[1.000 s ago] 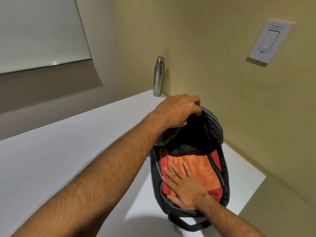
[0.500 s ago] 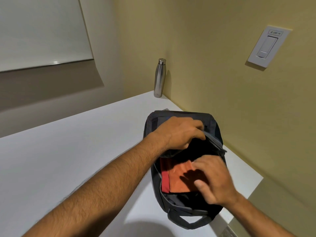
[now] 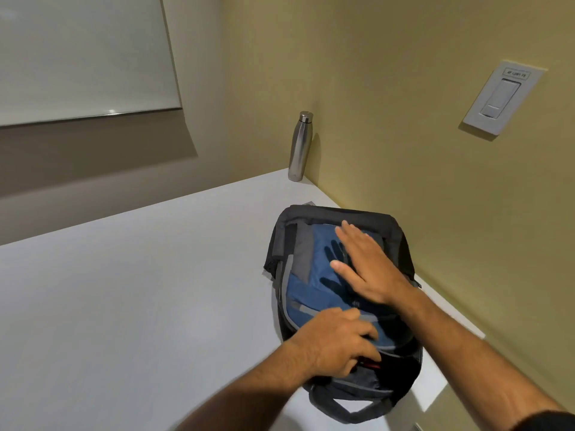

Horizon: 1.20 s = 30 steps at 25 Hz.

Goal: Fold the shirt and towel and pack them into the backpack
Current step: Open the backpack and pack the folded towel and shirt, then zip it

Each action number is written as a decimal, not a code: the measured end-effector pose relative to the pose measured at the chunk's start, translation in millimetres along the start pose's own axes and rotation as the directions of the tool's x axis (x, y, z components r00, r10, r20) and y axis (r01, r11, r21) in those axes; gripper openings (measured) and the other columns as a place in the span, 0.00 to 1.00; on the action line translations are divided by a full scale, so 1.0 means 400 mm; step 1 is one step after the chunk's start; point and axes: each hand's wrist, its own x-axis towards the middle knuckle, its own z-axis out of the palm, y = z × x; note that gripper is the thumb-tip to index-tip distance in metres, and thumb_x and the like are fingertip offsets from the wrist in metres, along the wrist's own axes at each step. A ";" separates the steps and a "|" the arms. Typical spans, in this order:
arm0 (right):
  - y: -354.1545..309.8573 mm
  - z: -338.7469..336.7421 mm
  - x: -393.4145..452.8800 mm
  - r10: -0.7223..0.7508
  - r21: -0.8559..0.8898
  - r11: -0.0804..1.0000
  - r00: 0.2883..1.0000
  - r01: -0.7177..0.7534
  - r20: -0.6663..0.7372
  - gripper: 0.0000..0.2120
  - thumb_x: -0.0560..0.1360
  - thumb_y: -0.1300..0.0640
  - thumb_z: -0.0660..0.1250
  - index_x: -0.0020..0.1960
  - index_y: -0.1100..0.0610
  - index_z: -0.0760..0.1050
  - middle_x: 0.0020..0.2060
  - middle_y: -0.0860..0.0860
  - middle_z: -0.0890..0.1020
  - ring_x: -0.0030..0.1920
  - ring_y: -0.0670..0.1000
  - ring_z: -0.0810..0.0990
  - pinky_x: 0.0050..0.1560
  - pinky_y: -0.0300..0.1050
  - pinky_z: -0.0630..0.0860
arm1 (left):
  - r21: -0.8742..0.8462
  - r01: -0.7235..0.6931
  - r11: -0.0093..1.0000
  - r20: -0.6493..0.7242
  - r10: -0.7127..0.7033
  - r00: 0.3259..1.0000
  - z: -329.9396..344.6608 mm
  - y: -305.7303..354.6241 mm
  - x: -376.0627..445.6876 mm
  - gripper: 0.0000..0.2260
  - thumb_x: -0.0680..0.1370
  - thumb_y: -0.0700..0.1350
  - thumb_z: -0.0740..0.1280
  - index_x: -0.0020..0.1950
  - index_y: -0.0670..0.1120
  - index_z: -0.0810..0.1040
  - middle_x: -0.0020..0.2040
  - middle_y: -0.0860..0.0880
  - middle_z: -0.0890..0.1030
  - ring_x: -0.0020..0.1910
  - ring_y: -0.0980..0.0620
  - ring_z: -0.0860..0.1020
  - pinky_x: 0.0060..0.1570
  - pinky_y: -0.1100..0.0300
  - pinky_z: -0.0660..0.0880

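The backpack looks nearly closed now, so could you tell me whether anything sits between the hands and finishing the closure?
Nothing visible does. The right hand lies flat on the blue flap of the backpack, and the left hand is at the near opening, where a sliver of red cloth shows in the gap.

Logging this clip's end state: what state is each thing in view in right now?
backpack: lying on the table, front flap folded down, mouth near the handle still gaping, a red sliver showing inside
left hand: fingers curled at the open mouth edge
right hand: flat, pressing the blue flap
steel bottle: upright, capped, in the corner
wall switch: position unclear
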 end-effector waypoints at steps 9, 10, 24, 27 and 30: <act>0.007 0.188 0.003 0.100 -0.253 0.967 0.940 -0.015 0.325 0.40 0.76 0.28 0.40 0.78 0.51 0.32 0.77 0.51 0.32 0.76 0.50 0.29 0.76 0.57 0.33 | -0.193 0.059 0.979 -0.073 -0.074 0.995 0.089 -0.006 -0.075 0.09 0.76 0.40 0.69 0.55 0.47 0.84 0.59 0.47 0.82 0.48 0.47 0.76 0.48 0.53 0.74; 0.006 0.192 0.005 0.101 -0.255 0.967 0.941 -0.017 0.322 0.41 0.76 0.28 0.39 0.78 0.50 0.32 0.77 0.51 0.32 0.76 0.50 0.29 0.76 0.58 0.33 | -0.242 0.070 0.968 -0.131 -0.104 0.986 0.084 -0.014 -0.086 0.07 0.77 0.42 0.69 0.52 0.47 0.85 0.56 0.48 0.83 0.48 0.49 0.77 0.49 0.56 0.73; -0.137 0.195 0.314 -0.054 -0.308 0.918 0.847 0.251 0.529 0.24 0.79 0.33 0.48 0.67 0.39 0.73 0.80 0.50 0.49 0.79 0.54 0.44 0.70 0.74 0.37 | -0.702 0.700 0.130 0.056 -0.970 0.237 0.135 -0.369 -0.241 0.13 0.77 0.43 0.71 0.61 0.51 0.80 0.56 0.56 0.81 0.49 0.58 0.78 0.54 0.64 0.76; -0.171 0.215 0.385 0.033 -0.418 0.850 0.758 0.321 0.651 0.17 0.78 0.46 0.60 0.66 0.38 0.74 0.80 0.50 0.47 0.78 0.57 0.46 0.68 0.78 0.43 | -0.695 0.704 0.147 0.101 -0.949 0.298 0.154 -0.401 -0.219 0.15 0.78 0.39 0.68 0.64 0.46 0.78 0.58 0.52 0.80 0.50 0.55 0.77 0.55 0.67 0.74; -0.200 0.231 0.415 0.108 -0.528 0.725 0.684 0.442 0.721 0.20 0.77 0.49 0.64 0.68 0.43 0.73 0.79 0.53 0.51 0.75 0.60 0.55 0.67 0.74 0.55 | -0.650 0.726 0.224 0.096 -0.924 0.371 0.151 -0.418 -0.194 0.07 0.81 0.38 0.62 0.53 0.44 0.80 0.44 0.53 0.77 0.43 0.54 0.76 0.44 0.71 0.72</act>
